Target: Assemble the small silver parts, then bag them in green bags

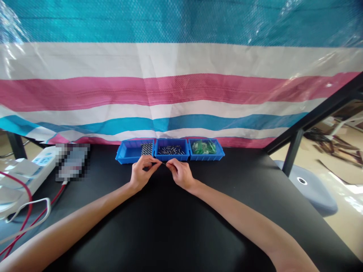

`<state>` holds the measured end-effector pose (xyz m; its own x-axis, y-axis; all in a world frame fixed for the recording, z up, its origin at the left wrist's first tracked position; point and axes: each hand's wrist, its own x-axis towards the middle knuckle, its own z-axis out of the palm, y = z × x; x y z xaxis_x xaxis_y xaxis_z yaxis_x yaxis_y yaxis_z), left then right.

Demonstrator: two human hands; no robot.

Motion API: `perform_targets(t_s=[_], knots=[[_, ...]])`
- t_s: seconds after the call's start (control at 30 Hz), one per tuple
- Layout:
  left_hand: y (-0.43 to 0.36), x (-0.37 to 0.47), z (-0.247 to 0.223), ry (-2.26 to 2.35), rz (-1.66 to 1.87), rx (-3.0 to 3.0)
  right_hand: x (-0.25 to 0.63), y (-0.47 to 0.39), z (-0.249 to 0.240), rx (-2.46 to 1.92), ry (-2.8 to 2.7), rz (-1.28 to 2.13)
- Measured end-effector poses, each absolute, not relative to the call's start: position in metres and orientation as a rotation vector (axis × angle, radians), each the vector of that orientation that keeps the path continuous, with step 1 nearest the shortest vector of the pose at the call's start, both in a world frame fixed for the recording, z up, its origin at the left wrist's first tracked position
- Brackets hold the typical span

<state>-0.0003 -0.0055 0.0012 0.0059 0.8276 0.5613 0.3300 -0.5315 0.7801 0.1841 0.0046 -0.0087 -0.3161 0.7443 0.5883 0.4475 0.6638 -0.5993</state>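
Observation:
My left hand (144, 170) is closed in a pinch, thumb against fingertips, just in front of the blue bins. Facing it, my right hand (181, 173) pinches as well, fingers curled in. A small thin dark piece (163, 163) spans the short gap between the two sets of fingertips; its exact kind is too small to make out. Behind the hands, the middle blue bin (172, 158) holds loose short metal pins or screws (171, 150). The left blue bin (127, 158) has small shiny metal parts (146, 149) packed at its right end.
The right blue bin (208, 157) contains green and clear plastic bits (203, 147). A white power strip (38, 166) with red and white cables and a blurred device (73, 160) lie at left. A striped sheet (181, 88) hangs behind the black table (164, 226). A grey stool (312, 192) stands at right.

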Motion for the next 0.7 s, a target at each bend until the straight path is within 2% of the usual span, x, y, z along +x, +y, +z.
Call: perform_targets(t_s=[0.7], knots=[[-0.0050,-0.0034,-0.0030,1.171,1.491,1.884,0.1857,0.0047,-0.0097,-0.925,-1.997,0.413]])
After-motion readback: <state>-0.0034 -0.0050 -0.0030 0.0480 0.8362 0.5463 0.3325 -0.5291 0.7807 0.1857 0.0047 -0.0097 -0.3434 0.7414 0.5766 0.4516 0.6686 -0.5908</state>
